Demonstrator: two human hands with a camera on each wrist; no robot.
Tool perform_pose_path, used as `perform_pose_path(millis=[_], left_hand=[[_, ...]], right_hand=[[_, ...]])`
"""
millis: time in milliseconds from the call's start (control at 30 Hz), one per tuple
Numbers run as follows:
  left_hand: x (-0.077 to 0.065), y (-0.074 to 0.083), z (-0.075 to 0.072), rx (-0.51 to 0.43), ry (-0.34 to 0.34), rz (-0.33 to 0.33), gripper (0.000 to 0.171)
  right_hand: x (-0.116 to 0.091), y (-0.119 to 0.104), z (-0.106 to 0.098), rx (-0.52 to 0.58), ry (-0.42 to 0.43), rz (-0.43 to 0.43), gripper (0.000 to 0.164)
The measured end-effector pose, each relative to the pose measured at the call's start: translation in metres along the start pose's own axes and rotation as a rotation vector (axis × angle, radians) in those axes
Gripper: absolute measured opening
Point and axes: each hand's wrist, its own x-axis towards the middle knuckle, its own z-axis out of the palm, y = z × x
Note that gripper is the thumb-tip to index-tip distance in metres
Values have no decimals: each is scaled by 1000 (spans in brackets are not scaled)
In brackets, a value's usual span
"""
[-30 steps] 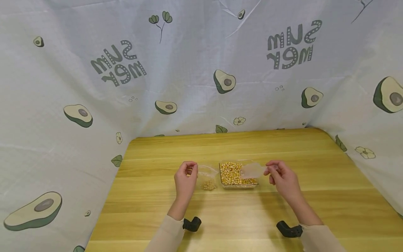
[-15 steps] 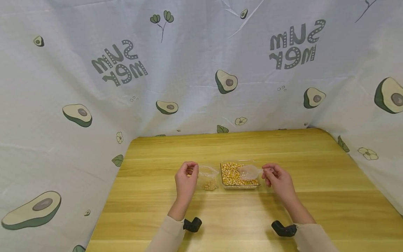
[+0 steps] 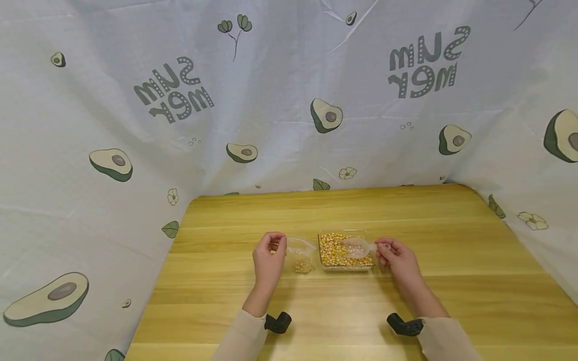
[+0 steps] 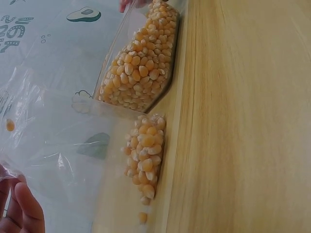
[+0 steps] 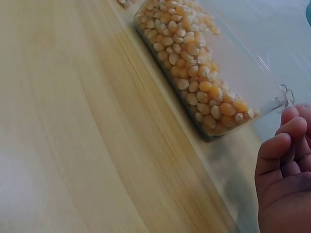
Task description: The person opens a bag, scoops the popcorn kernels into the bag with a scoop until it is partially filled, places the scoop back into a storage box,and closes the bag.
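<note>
My left hand [image 3: 269, 253] pinches the upper edge of a clear zip bag [image 4: 63, 160]. A small heap of corn kernels [image 4: 145, 155] lies in the bag's bottom, and a single kernel clings higher up near the opening. Right beside it stands a clear rectangular container [image 3: 347, 268] filled with yellow corn kernels [image 3: 331, 250]. My right hand [image 3: 399, 260], at the container's right side, pinches the handle of a translucent scoop [image 3: 356, 247]. The scoop's bowl lies down among the kernels. In the right wrist view the curled fingers [image 5: 274, 150] show close to the container's end wall.
The wooden table [image 3: 338, 321] reaches up to a pale curtain [image 3: 271, 90] printed with avocados, which hangs behind and at both sides. A black wrist device [image 3: 277, 322] sits on the left wrist and another black device [image 3: 405, 326] on the right.
My right hand has moved left and toward me, and the scoop's bowl has gone lower into the corn kernels. My left hand keeps its hold on the bag; the head view shifts slightly.
</note>
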Motion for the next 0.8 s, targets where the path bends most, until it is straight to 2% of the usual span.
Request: perform_pose_path(millis=[267,533,800], left_hand=[[-1,0,1,5,-4,7,4],[-2,1,1,-2,-4,-5,4],[-2,2,0,-10,-8,-6,4]], right_hand=[[-3,-2,0,153,-47,30,15],[-2,4,-2,243,-73,40,11],[-3,10,-4,322,-113,-6,12]])
